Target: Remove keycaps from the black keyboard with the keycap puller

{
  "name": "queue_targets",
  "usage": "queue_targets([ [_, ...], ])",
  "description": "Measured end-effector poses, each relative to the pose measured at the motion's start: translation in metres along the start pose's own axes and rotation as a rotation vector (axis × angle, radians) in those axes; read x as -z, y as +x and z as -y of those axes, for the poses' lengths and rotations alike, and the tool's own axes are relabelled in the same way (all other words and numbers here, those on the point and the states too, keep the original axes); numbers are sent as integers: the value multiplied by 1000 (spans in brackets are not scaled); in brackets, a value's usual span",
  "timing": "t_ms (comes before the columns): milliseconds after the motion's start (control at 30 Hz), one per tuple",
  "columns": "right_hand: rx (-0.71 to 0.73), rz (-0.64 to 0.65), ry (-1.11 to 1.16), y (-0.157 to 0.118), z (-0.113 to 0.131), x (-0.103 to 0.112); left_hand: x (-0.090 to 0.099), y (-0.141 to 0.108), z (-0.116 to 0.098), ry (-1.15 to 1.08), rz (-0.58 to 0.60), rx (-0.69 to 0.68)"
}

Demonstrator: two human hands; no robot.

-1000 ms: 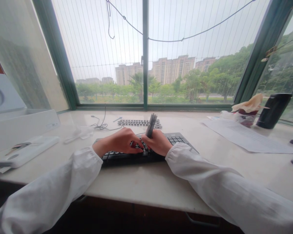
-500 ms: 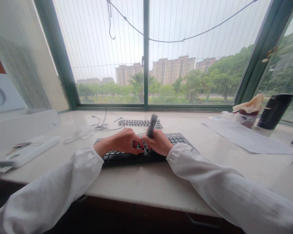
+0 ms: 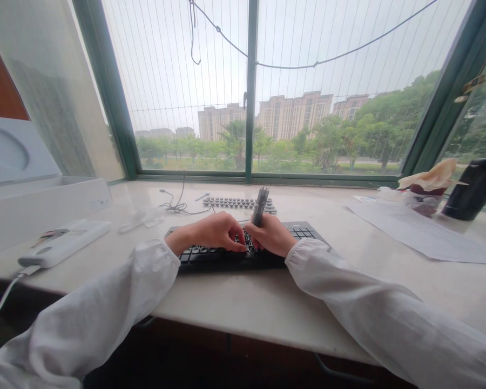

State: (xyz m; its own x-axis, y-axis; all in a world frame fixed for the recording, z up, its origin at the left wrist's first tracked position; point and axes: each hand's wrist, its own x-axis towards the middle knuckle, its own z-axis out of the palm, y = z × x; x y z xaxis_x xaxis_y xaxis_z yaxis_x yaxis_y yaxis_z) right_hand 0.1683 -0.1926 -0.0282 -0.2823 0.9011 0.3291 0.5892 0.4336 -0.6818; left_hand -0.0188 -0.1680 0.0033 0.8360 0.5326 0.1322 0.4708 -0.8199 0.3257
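Observation:
A black keyboard (image 3: 227, 261) lies near the front edge of the pale tabletop, with some keycaps off its middle part. My left hand (image 3: 216, 231) rests over its left half, thumb and fingers curled close together at the exposed section; anything between the fingertips is too small to make out. My right hand (image 3: 273, 234) is closed round a dark grey upright tool (image 3: 260, 206), whose lower end is hidden by the hand, right beside my left fingertips. Behind the keyboard, removed keycaps (image 3: 238, 203) stand in rows.
A white power strip (image 3: 71, 246) and a white open box (image 3: 48, 208) are at the left. A thin cable (image 3: 176, 207) coils behind the keyboard. Paper sheets (image 3: 425, 232), a wrapped cup (image 3: 425, 197) and a black bottle (image 3: 473, 189) are at the right.
The whole view has shifted, so everything appears a little farther right. Both hands remain over the middle of the keyboard, and the tool is still in my right hand.

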Motion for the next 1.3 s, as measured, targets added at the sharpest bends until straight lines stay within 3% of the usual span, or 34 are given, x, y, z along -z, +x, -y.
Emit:
queue_targets([
  [100,28,-48,-56,-4,6,-1,-1,0,1,-47,35,61],
  [267,83,-123,-153,-7,13,-2,0,-1,1,-19,12,50],
  [400,83,-138,-148,-6,14,-4,2,-1,1,-85,75,82],
  [533,-5,-118,-48,-3,10,-5,2,-1,3,-136,90,69],
  [733,-82,-71,21,1,4,-5,3,-1,4,-22,22,15],
  [1000,185,-192,-197,-5,13,-6,3,-3,5,12,-52,-55],
  [1300,153,-115,-165,-2,11,-3,4,-5,3,-30,-26,-71],
])
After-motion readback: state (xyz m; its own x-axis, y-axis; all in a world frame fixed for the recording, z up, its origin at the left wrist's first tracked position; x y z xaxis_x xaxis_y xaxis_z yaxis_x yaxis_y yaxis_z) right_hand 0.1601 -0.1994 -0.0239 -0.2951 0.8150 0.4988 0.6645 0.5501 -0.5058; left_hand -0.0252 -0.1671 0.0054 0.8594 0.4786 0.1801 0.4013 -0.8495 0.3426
